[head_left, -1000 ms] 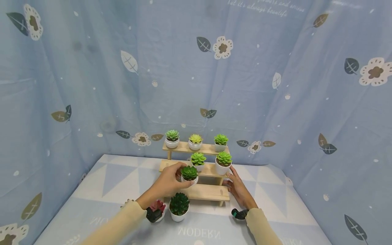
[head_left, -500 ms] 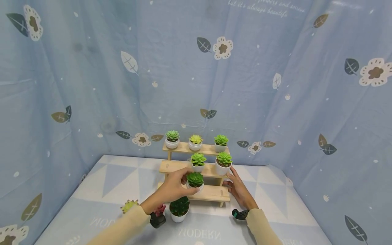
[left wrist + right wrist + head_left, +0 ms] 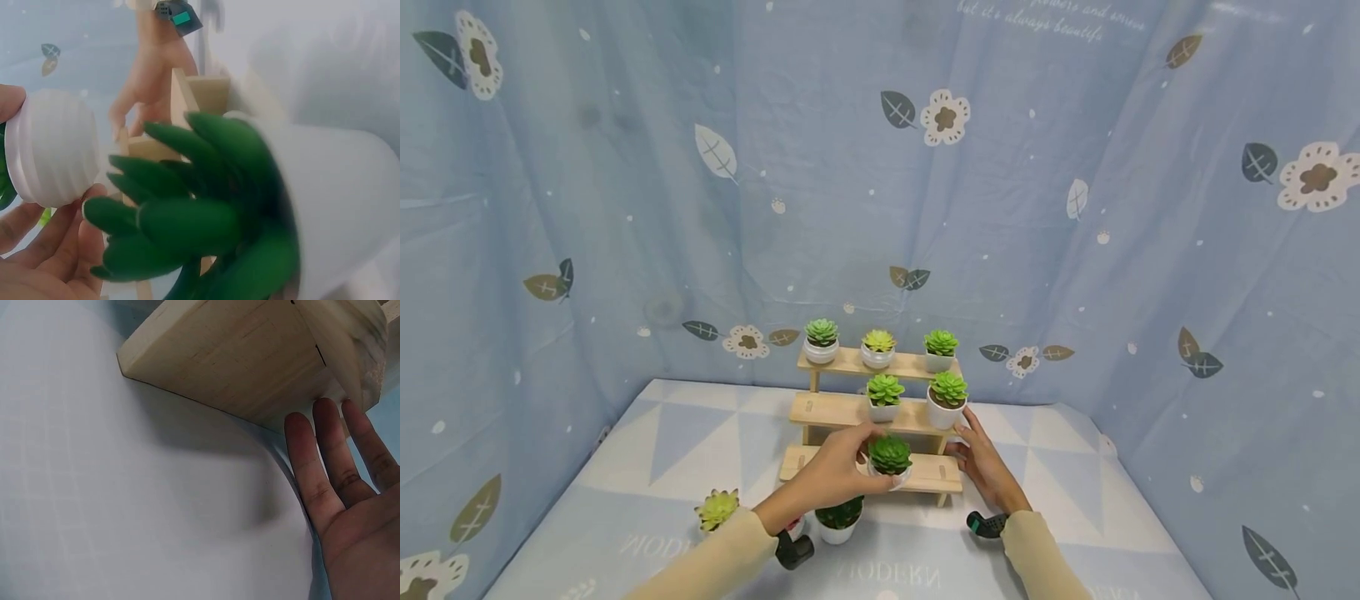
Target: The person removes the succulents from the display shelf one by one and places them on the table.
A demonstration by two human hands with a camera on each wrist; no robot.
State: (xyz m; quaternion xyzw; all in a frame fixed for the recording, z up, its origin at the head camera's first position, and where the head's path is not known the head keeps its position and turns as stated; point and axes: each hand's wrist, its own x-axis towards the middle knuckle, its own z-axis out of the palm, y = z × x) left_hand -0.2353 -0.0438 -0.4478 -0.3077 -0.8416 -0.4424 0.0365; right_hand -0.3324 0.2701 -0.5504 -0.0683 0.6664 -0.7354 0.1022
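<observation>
My left hand (image 3: 832,472) grips a green potted succulent (image 3: 890,455) by its small white pot, over the lowest tier of a three-tier wooden plant stand (image 3: 831,407). In the left wrist view the ridged white pot (image 3: 59,148) sits between thumb and fingers, its base facing the camera. My right hand (image 3: 988,472) is at the stand's right end, just below a light green succulent (image 3: 947,398) on the middle tier. Straight fingers (image 3: 337,447) reach the wooden support in the right wrist view.
On the top tier stand three potted succulents, one yellowish (image 3: 878,347) in the middle. Another light green plant (image 3: 884,395) shares the middle tier. In front of the stand are a dark green plant (image 3: 839,518), a yellow-green one (image 3: 717,507) and a mostly hidden red one.
My left hand has moved right and slightly down, towards the front, carrying the green succulent along the lowest tier. The yellow-green plant has come into view behind the sleeve. My right hand has stayed put.
</observation>
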